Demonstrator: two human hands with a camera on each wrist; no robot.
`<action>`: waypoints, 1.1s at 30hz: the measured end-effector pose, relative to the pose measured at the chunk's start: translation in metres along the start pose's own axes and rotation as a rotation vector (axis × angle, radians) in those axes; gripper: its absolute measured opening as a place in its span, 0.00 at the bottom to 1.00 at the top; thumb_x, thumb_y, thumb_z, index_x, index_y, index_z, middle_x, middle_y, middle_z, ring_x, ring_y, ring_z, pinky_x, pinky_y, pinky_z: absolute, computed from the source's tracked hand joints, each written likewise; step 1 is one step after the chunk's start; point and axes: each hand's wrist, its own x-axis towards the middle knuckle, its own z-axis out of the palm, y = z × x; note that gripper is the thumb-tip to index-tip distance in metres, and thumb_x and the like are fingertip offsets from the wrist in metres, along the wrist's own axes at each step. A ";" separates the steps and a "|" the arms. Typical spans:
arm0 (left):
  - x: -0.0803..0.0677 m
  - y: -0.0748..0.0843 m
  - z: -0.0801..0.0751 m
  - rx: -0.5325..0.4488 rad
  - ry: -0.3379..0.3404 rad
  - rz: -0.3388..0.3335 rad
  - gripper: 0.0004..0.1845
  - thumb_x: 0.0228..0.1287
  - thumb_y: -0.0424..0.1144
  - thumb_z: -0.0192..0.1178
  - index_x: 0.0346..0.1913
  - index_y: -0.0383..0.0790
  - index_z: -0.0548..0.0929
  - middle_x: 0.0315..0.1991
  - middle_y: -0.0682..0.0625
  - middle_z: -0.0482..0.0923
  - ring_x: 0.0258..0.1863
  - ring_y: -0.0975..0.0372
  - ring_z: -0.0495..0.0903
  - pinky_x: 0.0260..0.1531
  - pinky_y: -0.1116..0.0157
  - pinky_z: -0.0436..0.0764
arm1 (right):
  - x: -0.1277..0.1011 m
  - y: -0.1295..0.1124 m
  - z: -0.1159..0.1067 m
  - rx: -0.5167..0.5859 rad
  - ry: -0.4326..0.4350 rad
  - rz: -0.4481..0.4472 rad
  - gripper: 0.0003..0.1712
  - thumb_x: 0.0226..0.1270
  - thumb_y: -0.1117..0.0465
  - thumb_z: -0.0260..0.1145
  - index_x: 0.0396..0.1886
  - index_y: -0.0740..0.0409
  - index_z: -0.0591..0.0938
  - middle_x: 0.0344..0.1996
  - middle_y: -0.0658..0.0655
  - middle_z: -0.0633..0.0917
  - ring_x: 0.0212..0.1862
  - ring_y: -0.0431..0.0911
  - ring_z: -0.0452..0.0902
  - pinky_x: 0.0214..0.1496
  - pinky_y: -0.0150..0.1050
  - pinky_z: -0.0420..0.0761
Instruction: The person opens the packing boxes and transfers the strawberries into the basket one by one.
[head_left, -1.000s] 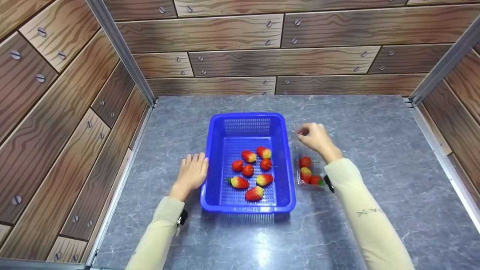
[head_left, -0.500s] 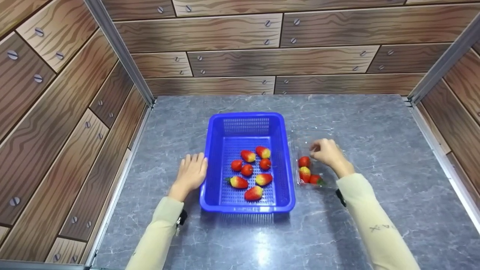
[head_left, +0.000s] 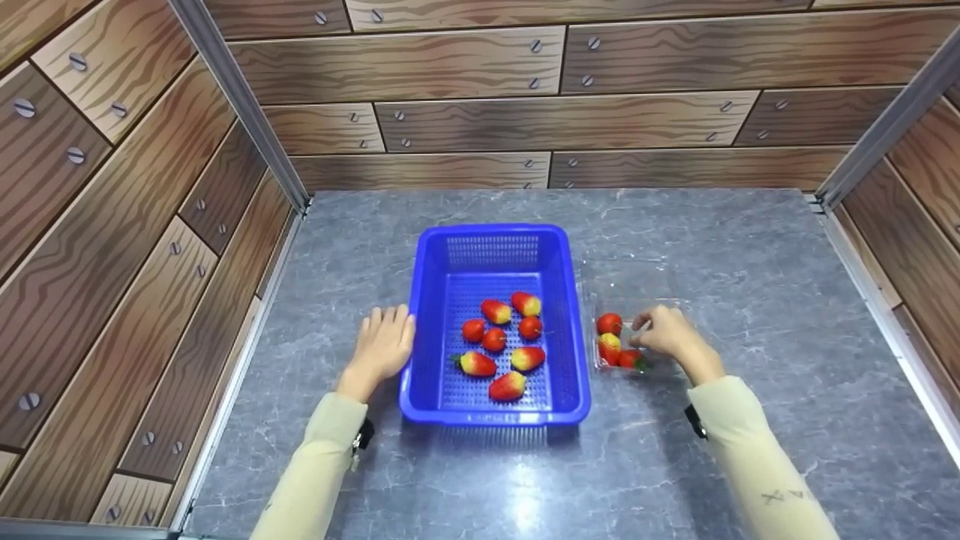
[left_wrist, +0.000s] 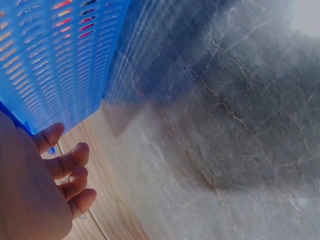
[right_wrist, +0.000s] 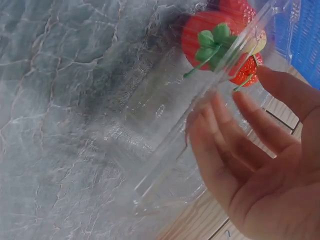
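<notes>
A blue plastic basket [head_left: 495, 418] holds several toy strawberries [head_left: 508, 387] and small round red fruits [head_left: 494, 340]. My left hand [head_left: 384, 341] rests at its left rim with relaxed fingers. My right hand [head_left: 669, 334] hovers over the right part of a clear plastic box [right_wrist: 165, 160]; its thumb and fingertips are apart with nothing between them. Inside the box's left and front part lie a round red fruit [head_left: 610, 323], a red-and-yellow strawberry [head_left: 609, 349] and a red fruit with green leaves [right_wrist: 200, 32].
The box's clear lid [head_left: 630, 279] lies folded back behind it, close to the basket's right side. A grey marbled table [head_left: 465, 487] bears everything. Wood-patterned walls [head_left: 465, 124] enclose the back and sides.
My right hand has moved from over the lid toward me and slightly right, down to the fruits in the box. My left hand and the basket have stayed put.
</notes>
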 end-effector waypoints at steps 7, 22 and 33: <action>-0.001 0.000 0.000 0.009 0.003 -0.001 0.17 0.79 0.42 0.36 0.47 0.34 0.72 0.42 0.37 0.76 0.44 0.42 0.70 0.45 0.47 0.67 | -0.008 -0.001 0.007 -0.029 -0.079 0.042 0.21 0.48 0.60 0.77 0.40 0.68 0.83 0.39 0.69 0.84 0.40 0.58 0.78 0.44 0.55 0.76; -0.001 0.002 -0.002 0.026 -0.019 -0.014 0.17 0.80 0.43 0.37 0.50 0.34 0.73 0.44 0.37 0.76 0.46 0.42 0.70 0.47 0.48 0.68 | -0.007 0.004 0.019 -0.006 -0.070 0.042 0.13 0.38 0.67 0.74 0.30 0.64 0.84 0.30 0.61 0.83 0.35 0.55 0.75 0.37 0.47 0.76; 0.000 0.001 0.000 -0.007 0.023 0.016 0.16 0.78 0.41 0.38 0.48 0.32 0.72 0.42 0.35 0.75 0.43 0.40 0.69 0.45 0.46 0.67 | -0.010 0.003 0.014 -0.002 -0.045 0.030 0.14 0.38 0.69 0.72 0.31 0.66 0.85 0.29 0.60 0.83 0.33 0.53 0.75 0.34 0.44 0.75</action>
